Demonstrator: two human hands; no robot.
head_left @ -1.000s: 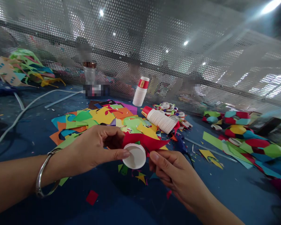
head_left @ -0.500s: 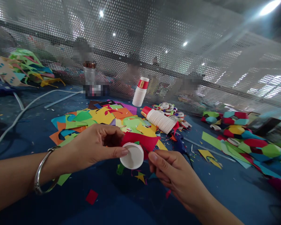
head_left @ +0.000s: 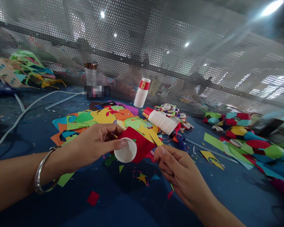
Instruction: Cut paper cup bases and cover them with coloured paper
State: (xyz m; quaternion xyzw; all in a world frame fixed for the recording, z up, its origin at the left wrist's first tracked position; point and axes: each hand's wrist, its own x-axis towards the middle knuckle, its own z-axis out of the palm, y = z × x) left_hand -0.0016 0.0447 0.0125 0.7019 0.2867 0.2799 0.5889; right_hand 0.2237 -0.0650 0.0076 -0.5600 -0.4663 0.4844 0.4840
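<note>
Red paper (head_left: 144, 145) sits behind a white paper-cup base (head_left: 126, 152), both held up above the blue surface (head_left: 118, 205) by the left hand (head_left: 97, 142). The left thumb presses on the inside of the base near its rim, and the other fingers curl behind the sheet, so the two seem pinched together on one side only. Should that thumb ease off, the base could pivot or slide across the paper, since its far side looks unsupported; pressing too hard might buckle the thin rim instead.

The right hand (head_left: 176, 162) has its fingers closed together around a slim dark blade (head_left: 153, 140), probably part of a pair of scissors, though the handles are hidden. Its tip points up and away, just beside the sheet's right corner; whether it touches the paper, I cannot tell. A careless swing toward the base could nick its rim or tear the red paper, and a slip further left could reach the left thumb.

Beyond the hands lies a heap of coloured paper offcuts (head_left: 104, 116), where a dropped scrap would be easily lost. The toppled stack of paper cups (head_left: 162, 121) might roll if an elbow or sleeve knocked it.
</note>
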